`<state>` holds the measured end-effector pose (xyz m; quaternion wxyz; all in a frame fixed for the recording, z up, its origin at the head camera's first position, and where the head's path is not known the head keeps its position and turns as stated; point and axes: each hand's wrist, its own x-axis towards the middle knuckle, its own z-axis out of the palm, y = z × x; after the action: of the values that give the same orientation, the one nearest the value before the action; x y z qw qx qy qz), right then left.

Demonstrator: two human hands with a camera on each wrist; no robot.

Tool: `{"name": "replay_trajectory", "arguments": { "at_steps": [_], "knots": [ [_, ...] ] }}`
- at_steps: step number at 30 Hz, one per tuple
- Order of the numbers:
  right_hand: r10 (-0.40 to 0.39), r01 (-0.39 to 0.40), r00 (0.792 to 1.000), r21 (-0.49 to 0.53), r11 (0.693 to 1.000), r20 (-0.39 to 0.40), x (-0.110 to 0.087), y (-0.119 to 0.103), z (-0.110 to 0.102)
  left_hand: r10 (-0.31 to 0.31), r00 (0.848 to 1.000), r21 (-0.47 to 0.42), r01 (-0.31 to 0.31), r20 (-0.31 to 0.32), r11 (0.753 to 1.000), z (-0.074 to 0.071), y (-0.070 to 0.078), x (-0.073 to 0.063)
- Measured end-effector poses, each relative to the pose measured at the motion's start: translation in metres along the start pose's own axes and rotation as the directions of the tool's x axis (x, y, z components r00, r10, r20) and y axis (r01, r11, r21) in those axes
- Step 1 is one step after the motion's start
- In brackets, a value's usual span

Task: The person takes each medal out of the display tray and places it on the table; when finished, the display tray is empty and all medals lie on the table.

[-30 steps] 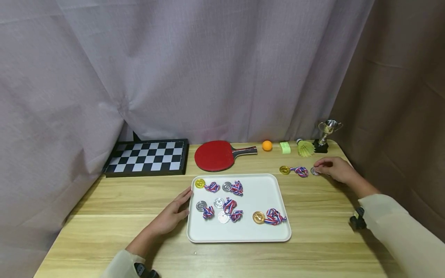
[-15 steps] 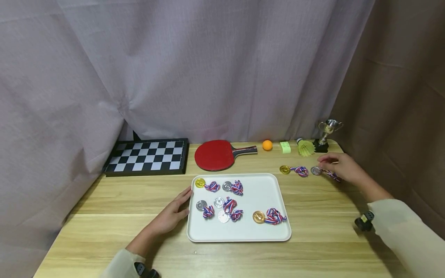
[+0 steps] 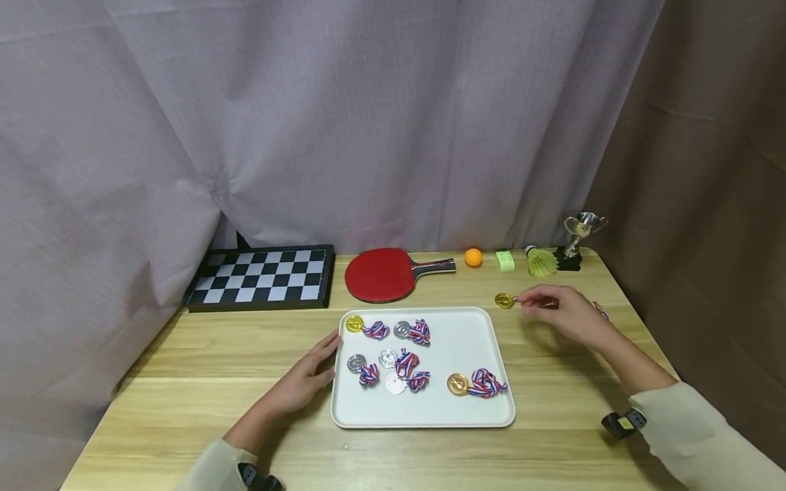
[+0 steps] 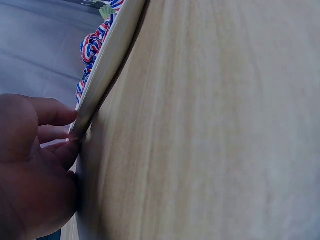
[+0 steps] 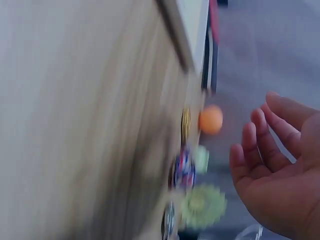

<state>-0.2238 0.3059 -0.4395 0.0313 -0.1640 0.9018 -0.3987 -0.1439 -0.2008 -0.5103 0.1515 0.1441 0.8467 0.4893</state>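
My left hand (image 3: 302, 378) rests against the left rim of a white tray (image 3: 473, 327), its fingers touching the side without gripping. In the left wrist view, the fingers (image 4: 57, 112) lie along the tray's edge. My right hand (image 3: 568, 314) hovers over the table near a gold medal (image 3: 505, 301), covering most of its striped ribbon in the head view. The right wrist view shows the hand (image 5: 280, 160) raised with loosely curved fingers and nothing between them. Below it lie the gold medal's ribbon (image 5: 184, 170) and a silver medal (image 5: 170, 220), which is hidden in the head view.
On the tray lie a gold medal (image 3: 354, 324), several silver medals and a bronze-toned medal (image 3: 457, 384). Behind stand a chessboard (image 3: 260, 278), red paddle (image 3: 379, 275), orange ball (image 3: 473, 257), light green block (image 3: 505, 261), shuttlecock (image 3: 542, 262) and trophy (image 3: 580, 235). Curtains enclose the table.
My right hand has let go of the silver medal at the right and moved left to the gold medal's ribbon. The left hand and tray stay put.
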Motion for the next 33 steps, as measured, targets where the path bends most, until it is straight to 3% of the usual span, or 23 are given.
{"name": "replay_trajectory", "arguments": {
  "at_steps": [5,11,16,22,33],
  "knots": [
    [-0.055,0.046,0.993,0.092,0.995,0.103,-0.006,-0.024,0.035,-0.004,1.000,-0.003,0.004,-0.003,1.000,-0.001,0.001,0.000],
    [-0.074,0.028,0.968,0.186,0.982,0.241,-0.014,-0.044,0.077,0.017,1.000,0.003,-0.017,-0.005,1.000,-0.002,-0.001,0.002],
    [-0.072,0.031,0.956,0.144,0.989,0.285,-0.019,-0.051,0.103,0.012,1.000,0.007,-0.012,-0.006,1.000,-0.003,-0.001,0.000],
    [-0.091,0.068,0.952,0.087,0.994,0.293,-0.025,-0.048,0.113,0.025,1.000,-0.006,-0.025,-0.013,1.000,-0.001,-0.001,0.000],
    [-0.167,0.171,0.921,0.019,0.985,0.353,-0.030,-0.037,0.114,0.021,1.000,-0.008,-0.021,-0.022,1.000,0.004,-0.005,0.001]
  ]
}}
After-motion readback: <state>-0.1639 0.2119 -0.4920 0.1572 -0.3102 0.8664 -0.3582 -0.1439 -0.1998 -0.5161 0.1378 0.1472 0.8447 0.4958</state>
